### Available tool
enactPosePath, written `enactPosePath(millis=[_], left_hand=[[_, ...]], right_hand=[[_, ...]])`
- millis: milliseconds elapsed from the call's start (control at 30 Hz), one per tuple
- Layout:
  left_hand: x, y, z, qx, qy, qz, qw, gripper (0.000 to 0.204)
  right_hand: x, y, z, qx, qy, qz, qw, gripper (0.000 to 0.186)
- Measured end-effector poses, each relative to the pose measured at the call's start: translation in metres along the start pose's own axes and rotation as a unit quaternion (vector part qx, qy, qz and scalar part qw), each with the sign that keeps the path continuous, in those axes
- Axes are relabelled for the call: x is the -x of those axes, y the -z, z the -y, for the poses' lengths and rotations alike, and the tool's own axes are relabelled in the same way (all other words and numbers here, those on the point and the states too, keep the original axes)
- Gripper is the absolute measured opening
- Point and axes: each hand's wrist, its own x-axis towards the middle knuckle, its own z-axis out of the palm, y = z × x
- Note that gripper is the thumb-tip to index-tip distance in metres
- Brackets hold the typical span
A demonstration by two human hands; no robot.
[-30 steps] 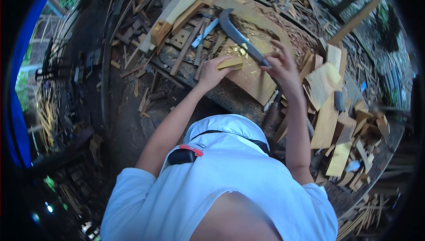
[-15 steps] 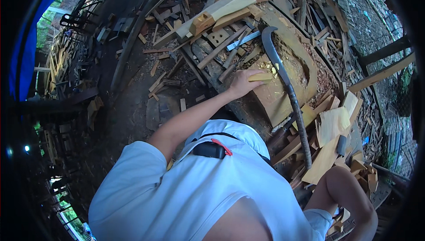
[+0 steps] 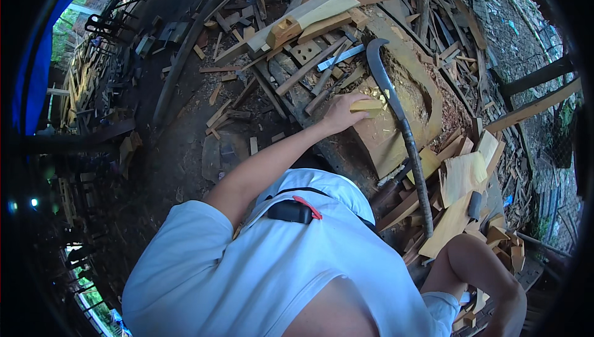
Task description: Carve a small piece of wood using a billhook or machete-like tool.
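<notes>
My left hand is closed around a small yellow wooden piece above a broad carved wooden block sprinkled with pale chips. A large curved blade with a long dark handle lies across that block, just right of the hand, with the handle running down over wood offcuts. My right arm bends down at the lower right, and its hand is out of view. A dark-handled tool lies partly hidden beside the block's lower corner.
Stacked boards and scrap wood lie beyond the block, with more cut pieces at the right. A long curved strip runs along the dark ground at left. A beam juts in at right; blue sheeting hangs far left.
My right hand has let go of the curved blade and dropped out of view at the lower right; the blade now rests alone. My left hand still holds the yellow piece.
</notes>
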Motion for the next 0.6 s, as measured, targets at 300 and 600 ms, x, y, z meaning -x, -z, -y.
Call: enactPosePath(millis=[300, 600], left_hand=[[-0.012, 0.001, 0.000, -0.003, -0.016, 0.019, 1.000, 0.046], [-0.007, -0.002, -0.003, -0.028, -0.018, 0.033, 0.999, 0.047]], right_hand=[[-0.009, -0.010, -0.011, -0.006, -0.045, 0.069, 0.997, 0.014], [0.001, -0.027, -0.008, 0.012, -0.016, -0.028, 0.999, 0.017]])
